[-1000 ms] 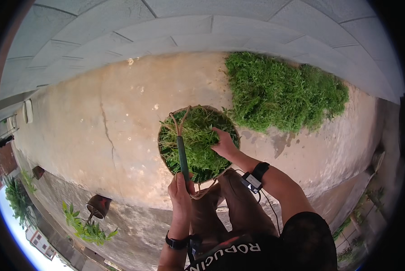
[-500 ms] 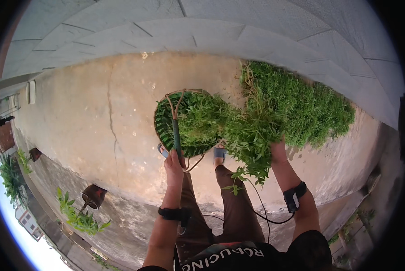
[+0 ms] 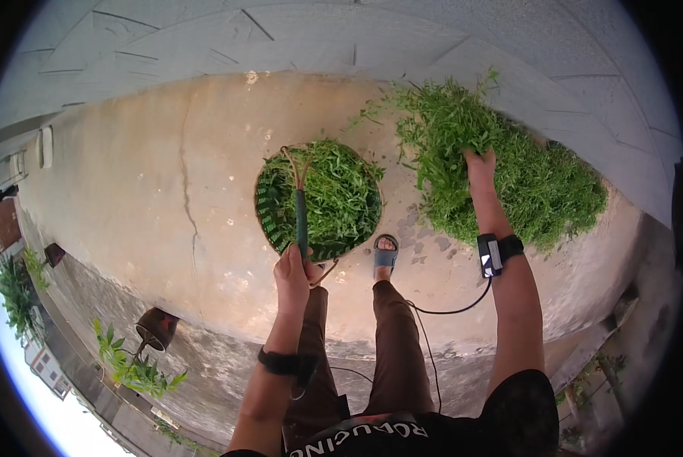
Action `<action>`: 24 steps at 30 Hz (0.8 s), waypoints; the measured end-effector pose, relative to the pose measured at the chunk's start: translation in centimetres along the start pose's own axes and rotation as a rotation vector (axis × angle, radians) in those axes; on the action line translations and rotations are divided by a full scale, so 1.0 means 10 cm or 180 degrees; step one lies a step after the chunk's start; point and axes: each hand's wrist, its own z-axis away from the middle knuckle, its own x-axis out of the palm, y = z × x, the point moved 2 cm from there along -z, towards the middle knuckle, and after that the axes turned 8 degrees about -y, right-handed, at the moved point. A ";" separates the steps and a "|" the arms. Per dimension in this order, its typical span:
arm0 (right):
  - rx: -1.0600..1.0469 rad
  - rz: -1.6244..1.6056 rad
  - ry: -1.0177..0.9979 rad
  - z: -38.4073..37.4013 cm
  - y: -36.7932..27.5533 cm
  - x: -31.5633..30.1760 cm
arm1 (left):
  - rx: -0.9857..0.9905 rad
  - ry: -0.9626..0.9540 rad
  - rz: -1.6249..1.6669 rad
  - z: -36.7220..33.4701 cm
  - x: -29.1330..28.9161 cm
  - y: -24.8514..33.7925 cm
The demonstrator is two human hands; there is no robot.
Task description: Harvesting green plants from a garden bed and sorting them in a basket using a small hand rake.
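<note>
In the head view, the left hand was wrapped round the handle of the basket, which stood on the floor with greens inside. The right hand grasped a bunch at the near left part of the heap; whether the two touched could not be told. A sandal was just beside the basket, on its near right side.
</note>
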 end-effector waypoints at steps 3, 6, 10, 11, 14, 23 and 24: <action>-0.0264 0.1991 -0.0151 -0.15 0.30 0.34 | -0.0008 -0.0075 -0.0363 -0.04 -0.02 0.05; -0.0919 0.1403 -0.1011 0.44 0.19 1.09 | -0.0011 -0.0133 -0.0293 0.06 -0.11 0.14; -0.1078 0.2412 -0.2000 1.25 0.35 1.97 | -0.0233 -0.0369 -0.0502 0.37 -0.08 0.33; -0.1295 0.2737 -0.2040 1.44 0.30 2.10 | -0.0237 -0.0411 -0.0535 0.49 -0.09 0.43; -0.1564 0.3156 -0.1610 1.81 0.28 2.31 | -0.0272 -0.0519 -0.0650 0.78 -0.08 0.62; -0.1741 0.1658 -0.1238 2.06 0.20 1.92 | -0.0319 -0.0380 -0.0305 0.70 -0.33 0.58; -0.1765 0.1648 -0.1242 2.15 0.16 1.82 | -0.0291 -0.0303 -0.0298 0.59 -0.40 0.49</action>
